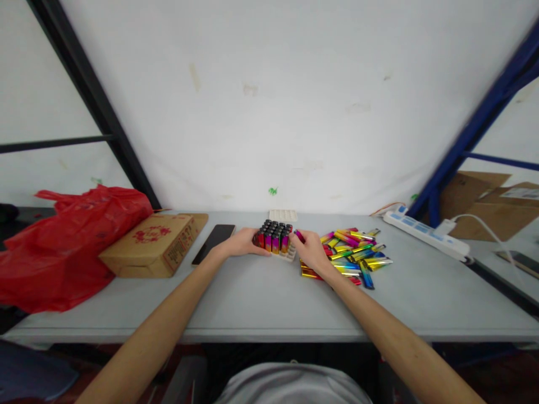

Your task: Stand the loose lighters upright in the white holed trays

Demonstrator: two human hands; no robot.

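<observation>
Upright lighters point(275, 241) with black tops stand in rows in a white plastic tray point(290, 256), whose right-hand slots show no lighters. My left hand point(244, 242) is closed around the left side of this tray, its thumb along the front. At the tray's right edge, my right hand point(311, 249) pinches a single purple lighter point(300, 235), mostly hidden by the fingers. Just right of that hand lies a loose heap of shiny multicoloured lighters point(351, 252), partly behind my wrist.
Behind the filled tray, a second white tray point(283, 215) lies against the wall. Left are a black phone point(214, 243), a cardboard box point(151, 247) and a red plastic bag point(76, 241). A white power strip point(427, 233) with a plugged-in cable runs along the right.
</observation>
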